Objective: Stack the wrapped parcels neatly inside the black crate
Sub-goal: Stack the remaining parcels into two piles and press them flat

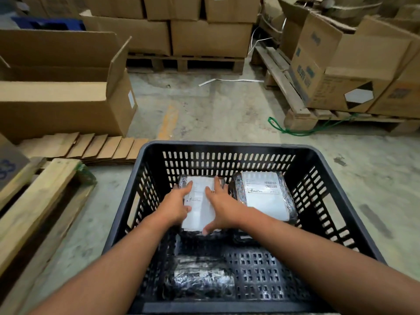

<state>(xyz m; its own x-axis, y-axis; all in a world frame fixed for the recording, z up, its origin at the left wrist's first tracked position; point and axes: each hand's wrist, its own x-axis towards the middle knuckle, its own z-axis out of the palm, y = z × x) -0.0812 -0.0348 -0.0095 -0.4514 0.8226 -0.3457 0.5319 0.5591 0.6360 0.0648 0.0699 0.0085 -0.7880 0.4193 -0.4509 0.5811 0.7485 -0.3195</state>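
The black slotted crate (229,147) stands on the floor in front of me. At its far left lies a wrapped parcel with a white label (200,204). My left hand (178,204) lies on its left edge and my right hand (219,205) on its right side, with the thumb hooked under the near edge. A second labelled parcel (264,197) sits beside it at the far right, touching or nearly touching it. A third parcel in dark wrap (200,278) lies at the near left of the crate. More dark parcels seem to lie under the far ones.
An open cardboard box (68,103) and flattened cardboard (91,146) are to the left, with a wooden pallet (34,201) at near left. Stacked cartons on pallets stand behind (211,37) and at right (341,71). A green cord (295,130) lies on the concrete floor.
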